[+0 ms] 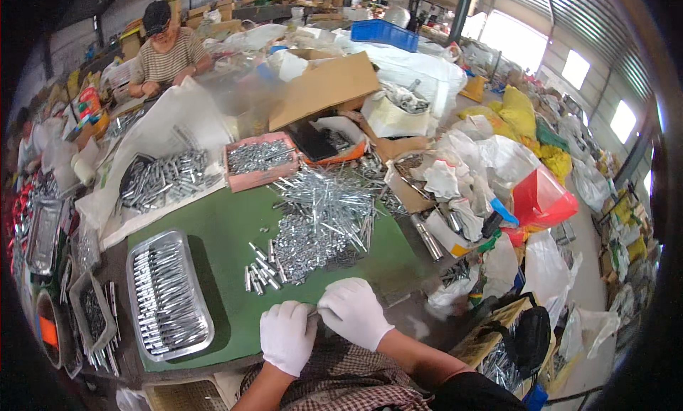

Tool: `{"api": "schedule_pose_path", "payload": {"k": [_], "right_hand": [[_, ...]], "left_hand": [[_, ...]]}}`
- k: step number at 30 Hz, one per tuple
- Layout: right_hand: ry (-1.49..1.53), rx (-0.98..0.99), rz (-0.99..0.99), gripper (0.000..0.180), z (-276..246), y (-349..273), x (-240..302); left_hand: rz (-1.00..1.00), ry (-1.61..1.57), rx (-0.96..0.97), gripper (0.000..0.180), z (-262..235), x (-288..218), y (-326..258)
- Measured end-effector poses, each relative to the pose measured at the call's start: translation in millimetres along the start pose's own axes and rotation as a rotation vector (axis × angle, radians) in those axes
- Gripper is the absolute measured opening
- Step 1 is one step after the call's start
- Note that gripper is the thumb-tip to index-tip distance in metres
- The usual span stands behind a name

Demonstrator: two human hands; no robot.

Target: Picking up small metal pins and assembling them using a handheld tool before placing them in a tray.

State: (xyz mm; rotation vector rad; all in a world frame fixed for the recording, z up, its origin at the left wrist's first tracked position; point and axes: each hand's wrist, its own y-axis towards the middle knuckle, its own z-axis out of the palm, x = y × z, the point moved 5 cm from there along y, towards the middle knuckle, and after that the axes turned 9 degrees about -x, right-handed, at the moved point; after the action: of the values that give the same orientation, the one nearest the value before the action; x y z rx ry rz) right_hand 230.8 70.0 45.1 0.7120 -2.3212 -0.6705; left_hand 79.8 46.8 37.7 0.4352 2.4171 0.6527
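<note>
Left hand [288,335] and right hand [353,308], metal piece [314,312] between fingertips

Matt cloth on the near gloves [287,334], smooth shiny metal on the left tray [192,270] and heaped rods [333,206], matt cardboard on the far sheet [324,91], glossy plastic on the bag [546,199] at right.

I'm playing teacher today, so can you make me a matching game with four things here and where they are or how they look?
1. metal tray
2. pink box
3. blue crate
4. gloved left hand and gloved right hand

A. far back, beyond the green tabletop
B. white, close together
C. holding shiny pieces in rows
D. heaped with small loose parts

Pairs: 1-C, 2-D, 3-A, 4-B
</note>
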Motion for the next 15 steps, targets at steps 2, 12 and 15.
{"api": "schedule_pose_path", "payload": {"k": [2, 12, 15], "right_hand": [[-0.046, -0.035, 0.012, 0.009, -1.0, -0.2, -0.8], [-0.099, 0.010, -0.109, 0.007, 2.4, 7.2, -1.5], [-0.162, 0.054, -0.239, 0.007, 7.7, 16.4, 13.6]], "left_hand": [[-0.017, 0.044, 0.012, 0.020, 2.8, 1.0, 0.5], [0.019, 0.061, -0.028, 0.016, 5.5, 3.7, 4.7], [-0.065, 0.104, 0.123, 0.021, 0.9, 16.8, -2.2]]}}
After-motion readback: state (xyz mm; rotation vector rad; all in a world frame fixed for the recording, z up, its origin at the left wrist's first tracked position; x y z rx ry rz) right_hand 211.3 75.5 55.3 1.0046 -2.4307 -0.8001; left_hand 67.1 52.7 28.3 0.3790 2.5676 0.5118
